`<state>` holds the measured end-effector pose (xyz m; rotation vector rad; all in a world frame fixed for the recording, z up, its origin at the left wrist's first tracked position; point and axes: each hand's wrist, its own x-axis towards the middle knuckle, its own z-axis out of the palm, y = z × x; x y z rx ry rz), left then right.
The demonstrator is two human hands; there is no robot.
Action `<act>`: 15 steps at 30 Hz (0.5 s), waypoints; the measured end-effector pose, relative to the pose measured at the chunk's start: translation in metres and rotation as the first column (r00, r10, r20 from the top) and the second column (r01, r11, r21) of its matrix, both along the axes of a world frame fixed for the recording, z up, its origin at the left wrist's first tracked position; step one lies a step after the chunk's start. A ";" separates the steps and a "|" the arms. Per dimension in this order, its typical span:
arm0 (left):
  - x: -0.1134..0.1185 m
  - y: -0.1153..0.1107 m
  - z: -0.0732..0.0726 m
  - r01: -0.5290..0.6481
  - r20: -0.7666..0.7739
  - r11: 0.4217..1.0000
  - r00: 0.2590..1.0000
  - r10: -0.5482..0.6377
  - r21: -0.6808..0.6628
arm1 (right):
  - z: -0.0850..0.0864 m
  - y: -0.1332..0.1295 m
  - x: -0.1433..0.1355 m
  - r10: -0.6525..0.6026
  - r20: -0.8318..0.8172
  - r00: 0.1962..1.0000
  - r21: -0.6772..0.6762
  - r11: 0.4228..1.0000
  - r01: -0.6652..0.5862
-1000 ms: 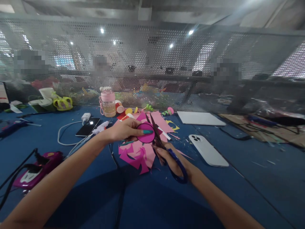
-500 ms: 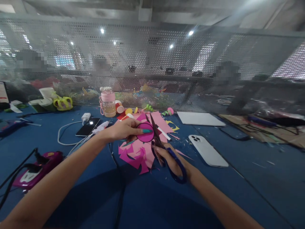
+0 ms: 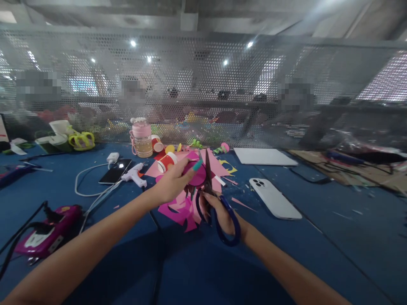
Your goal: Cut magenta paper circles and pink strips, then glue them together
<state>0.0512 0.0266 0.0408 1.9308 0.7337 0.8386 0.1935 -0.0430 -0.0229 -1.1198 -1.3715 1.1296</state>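
Between the thumb and fingers of my left hand is a round magenta paper disc with a dark edge line. My right hand grips scissors with dark blue handles, fingers through the loops. The dark blades point away from me, parted, right beside the disc's right edge; whether they touch it I cannot tell. Under both hands lie pink paper sheets and magenta paper scraps. A red and white paper cup rests on its side just beyond my left hand.
A white glue gun and a black phone lie left of my hands, near a purple power strip with cables. A pink-lidded bottle stands behind. To the right are a white phone and a white flat panel; a perforated screen borders the back.
My left hand has turned, its thumb now angled upward over the disc. The scissors have shifted slightly left and stand more upright. The red and white cup shows more fully.
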 end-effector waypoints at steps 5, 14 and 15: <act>-0.002 0.005 -0.002 0.135 0.025 0.984 0.991 -0.133 -0.115 | -0.001 0.002 0.003 -0.050 0.055 0.997 0.019 0.999 0.049; -0.005 0.007 0.004 0.175 0.011 0.970 0.984 -0.176 -0.169 | 0.004 0.002 0.011 -0.048 0.181 0.982 0.124 0.992 0.026; -0.006 0.007 0.006 0.172 -0.004 0.969 0.984 -0.176 -0.180 | 0.005 0.002 0.011 -0.044 0.192 0.980 0.123 0.992 0.020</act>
